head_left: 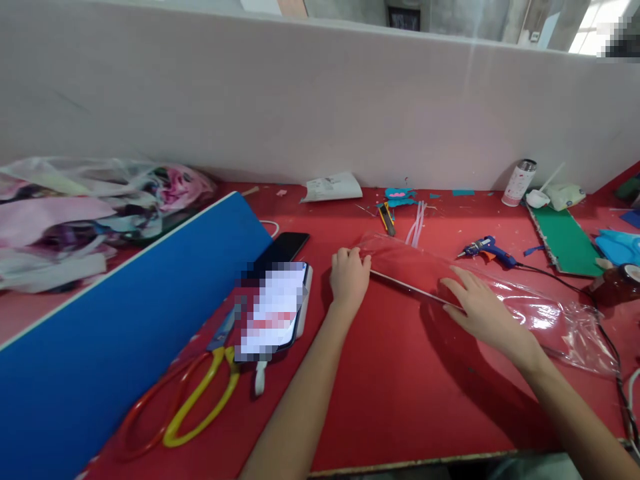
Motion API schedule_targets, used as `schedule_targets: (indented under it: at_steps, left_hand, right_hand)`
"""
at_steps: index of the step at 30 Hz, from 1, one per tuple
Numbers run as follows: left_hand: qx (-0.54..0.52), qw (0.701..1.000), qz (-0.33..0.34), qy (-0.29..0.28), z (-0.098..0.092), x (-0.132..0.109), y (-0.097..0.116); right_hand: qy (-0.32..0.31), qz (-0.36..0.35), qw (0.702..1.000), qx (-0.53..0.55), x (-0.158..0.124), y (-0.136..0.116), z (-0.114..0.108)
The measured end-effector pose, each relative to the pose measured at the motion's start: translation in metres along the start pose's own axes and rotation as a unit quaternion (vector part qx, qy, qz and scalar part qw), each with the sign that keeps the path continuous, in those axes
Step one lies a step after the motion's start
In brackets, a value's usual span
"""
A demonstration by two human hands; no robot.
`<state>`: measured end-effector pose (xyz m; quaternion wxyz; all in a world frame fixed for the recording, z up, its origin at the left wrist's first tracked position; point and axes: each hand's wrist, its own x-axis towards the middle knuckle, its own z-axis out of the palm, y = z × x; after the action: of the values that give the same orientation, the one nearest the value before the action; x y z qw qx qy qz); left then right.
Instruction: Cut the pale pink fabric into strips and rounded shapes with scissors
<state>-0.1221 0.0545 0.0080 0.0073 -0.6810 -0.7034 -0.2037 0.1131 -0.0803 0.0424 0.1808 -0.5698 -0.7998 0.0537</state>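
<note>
A long clear plastic sleeve (pixel 500 287) lies across the red table (pixel 390 387), with a thin rod (pixel 405 285) along its near edge. My left hand (pixel 349 277) is curled, its fingers pinching the sleeve's left end. My right hand (pixel 480 308) lies flat with fingers spread, pressing on the middle of the sleeve. A blue glue gun (pixel 484 251) rests just behind the sleeve, its black cord running off to the right.
A big blue sheet (pixel 115 333) leans at the left, with yellow-and-red scissors (pixel 190 407) and two phones (pixel 275 300) beside it. Fabric scraps (pixel 90 213) pile at far left. A utility knife (pixel 386 219), glue sticks (pixel 416 225), a can (pixel 519 183), a green sheet (pixel 565 240) and a tape roll (pixel 617 283) lie behind and right.
</note>
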Motion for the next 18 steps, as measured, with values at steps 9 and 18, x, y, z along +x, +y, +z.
schedule_targets:
  at_steps: [9, 18]
  left_hand:
    - [-0.013, 0.999, -0.035, 0.026, 0.007, 0.016, -0.006]
    - [-0.015, 0.998, -0.051, 0.018, 0.004, 0.025, -0.017]
  right_hand:
    - [-0.029, 0.024, 0.995, -0.093, 0.024, 0.019, 0.04]
    - [-0.039, -0.028, 0.996, -0.074, 0.018, 0.019, 0.048]
